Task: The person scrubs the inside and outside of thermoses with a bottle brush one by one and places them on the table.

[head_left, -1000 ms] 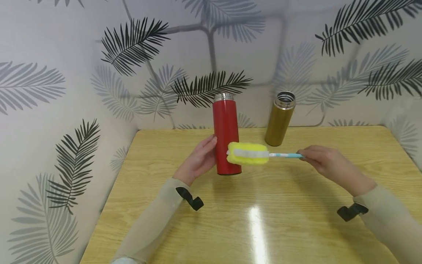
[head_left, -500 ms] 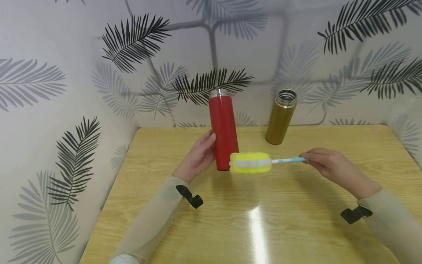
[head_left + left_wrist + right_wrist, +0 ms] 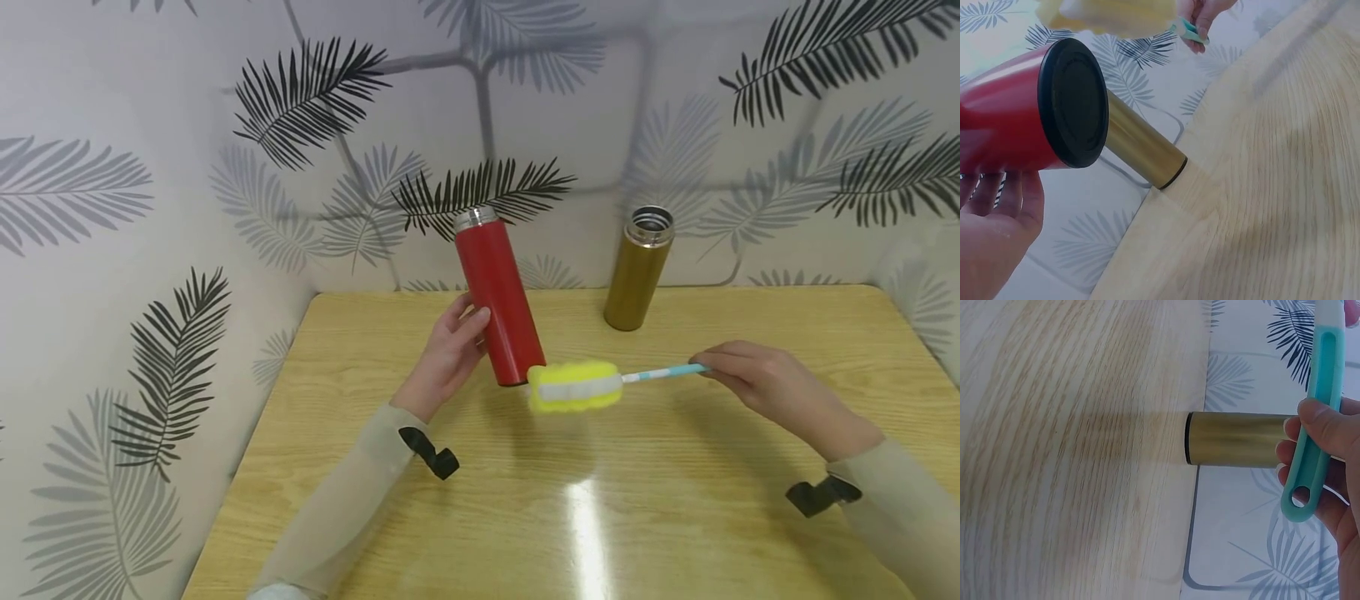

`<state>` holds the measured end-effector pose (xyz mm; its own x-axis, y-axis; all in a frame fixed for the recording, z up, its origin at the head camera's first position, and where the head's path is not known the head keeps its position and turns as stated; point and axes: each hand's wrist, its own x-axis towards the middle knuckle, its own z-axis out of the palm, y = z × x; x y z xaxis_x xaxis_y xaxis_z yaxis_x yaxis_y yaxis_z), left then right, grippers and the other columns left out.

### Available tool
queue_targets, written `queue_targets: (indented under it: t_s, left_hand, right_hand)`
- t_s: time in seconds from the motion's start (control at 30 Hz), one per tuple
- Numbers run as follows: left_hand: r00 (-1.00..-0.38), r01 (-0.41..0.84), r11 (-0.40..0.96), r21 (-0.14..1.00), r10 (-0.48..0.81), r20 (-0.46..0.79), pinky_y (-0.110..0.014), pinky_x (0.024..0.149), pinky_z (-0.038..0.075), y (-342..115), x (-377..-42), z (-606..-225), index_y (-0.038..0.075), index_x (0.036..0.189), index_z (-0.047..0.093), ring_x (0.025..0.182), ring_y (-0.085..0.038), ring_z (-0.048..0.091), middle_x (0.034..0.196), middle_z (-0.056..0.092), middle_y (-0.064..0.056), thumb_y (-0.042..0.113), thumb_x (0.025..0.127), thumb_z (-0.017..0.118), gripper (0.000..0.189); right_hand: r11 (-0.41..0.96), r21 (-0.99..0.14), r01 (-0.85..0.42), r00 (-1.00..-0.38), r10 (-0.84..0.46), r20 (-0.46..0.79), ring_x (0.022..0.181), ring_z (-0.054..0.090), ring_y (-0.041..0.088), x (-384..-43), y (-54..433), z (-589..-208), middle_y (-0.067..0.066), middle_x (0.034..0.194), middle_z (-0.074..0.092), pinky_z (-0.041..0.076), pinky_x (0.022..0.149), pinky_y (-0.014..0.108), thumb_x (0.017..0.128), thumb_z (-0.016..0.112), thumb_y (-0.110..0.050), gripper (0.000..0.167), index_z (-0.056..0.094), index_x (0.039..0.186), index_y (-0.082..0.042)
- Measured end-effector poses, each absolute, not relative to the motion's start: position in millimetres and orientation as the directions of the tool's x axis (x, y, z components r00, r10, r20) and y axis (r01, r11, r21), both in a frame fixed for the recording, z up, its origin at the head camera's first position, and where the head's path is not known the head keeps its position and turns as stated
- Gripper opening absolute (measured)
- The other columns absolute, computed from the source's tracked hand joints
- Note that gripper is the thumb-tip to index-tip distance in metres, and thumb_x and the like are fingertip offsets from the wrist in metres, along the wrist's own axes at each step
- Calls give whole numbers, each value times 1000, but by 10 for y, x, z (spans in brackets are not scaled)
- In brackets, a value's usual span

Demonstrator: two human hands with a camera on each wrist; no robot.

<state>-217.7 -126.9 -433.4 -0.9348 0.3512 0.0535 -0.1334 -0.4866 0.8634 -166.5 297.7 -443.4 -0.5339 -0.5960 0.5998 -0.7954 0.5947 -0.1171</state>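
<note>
My left hand [image 3: 453,350] grips a red thermos flask [image 3: 501,296] around its middle, lifted off the table and tilted with its steel neck up and to the left. In the left wrist view the flask's black base [image 3: 1075,103] faces the camera. My right hand [image 3: 772,387] pinches the turquoise handle [image 3: 1322,406] of a bottle brush between thumb and fingers. The brush's yellow and white sponge head [image 3: 576,387] points left and overlaps the flask's lower end in the head view. A gold flask [image 3: 637,271], uncapped, stands upright on the table behind the brush.
A wood-grain table [image 3: 480,517] carries everything. Behind it and on the left rise walls [image 3: 165,125] covered in a feather-leaf pattern, close to the table's edges. The gold flask stands near the back edge.
The red flask has tipped from nearly upright, its neck swinging left. The brush has moved down and slightly right, its sponge now by the flask's base. The gold flask stays put.
</note>
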Motion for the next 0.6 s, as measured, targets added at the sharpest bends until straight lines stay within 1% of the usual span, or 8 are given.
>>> queue_targets:
  t_s: [0.07,0.13,0.2,0.23,0.33,0.4,0.5,0.6]
  left_hand:
    - [-937,-134,-478,868,345,45,-32,100,52,-1285,-2173,-4329,13,142,50,119,-20,61,133,63,-4,28,94,81,59]
    - [-941,-132,-461,878,337,36,-34,101,52,-1301,-2170,-4326,12,145,48,122,-21,59,137,61,-6,18,101,69,49]
    - [-946,-124,-431,894,323,25,-35,101,52,-1314,-2168,-4322,11,147,46,125,-21,58,140,59,-7,9,104,58,46]
    - [-950,-118,-416,902,313,20,-36,101,53,-1319,-2168,-4320,11,149,44,126,-22,58,141,58,-8,7,104,56,47]
    - [-961,-90,-377,922,277,19,-36,100,54,-1332,-2171,-4320,11,152,42,127,-23,57,145,56,-10,6,104,57,51]
    - [-968,-65,-362,930,248,28,-36,99,55,-1336,-2171,-4320,11,153,42,128,-23,57,145,55,-10,7,103,59,53]
    - [-978,-17,-348,938,203,57,-35,99,55,-1337,-2164,-4316,9,152,43,128,-24,57,144,56,-10,6,101,63,55]
    - [-986,45,-308,950,139,92,-35,100,55,-1350,-2157,-4345,10,151,42,128,-24,56,142,56,-9,6,98,67,58]
  right_hand:
    - [603,-113,-790,-536,-587,607,81,73,23,-1664,2991,-4443,1,96,75,57,69,32,111,35,-49,61,78,105,-6]
    - [611,-112,-784,-539,-578,613,81,72,22,-1664,3004,-4450,0,96,75,57,69,30,111,35,-49,61,78,105,-6]
    - [616,-119,-778,-544,-568,618,80,72,22,-1663,3016,-4454,0,95,75,56,70,26,110,36,-50,61,78,105,-6]
    - [617,-127,-776,-549,-563,618,80,72,21,-1661,3024,-4454,0,95,75,55,71,22,110,37,-51,61,78,105,-6]
    - [628,-153,-763,-571,-544,615,80,71,19,-1653,3058,-4454,-1,95,75,52,76,14,109,37,-52,61,78,105,-7]
    - [642,-167,-748,-589,-527,613,79,69,18,-1646,3090,-4454,-1,93,74,50,75,13,109,37,-53,61,78,105,-8]
    - [676,-168,-718,-610,-495,619,77,68,18,-1640,3140,-4468,1,92,74,51,70,18,108,36,-54,64,77,103,-6]
    - [704,-172,-689,-630,-465,621,70,65,17,-1631,3169,-4494,3,88,73,50,63,24,108,35,-55,67,76,103,-3]
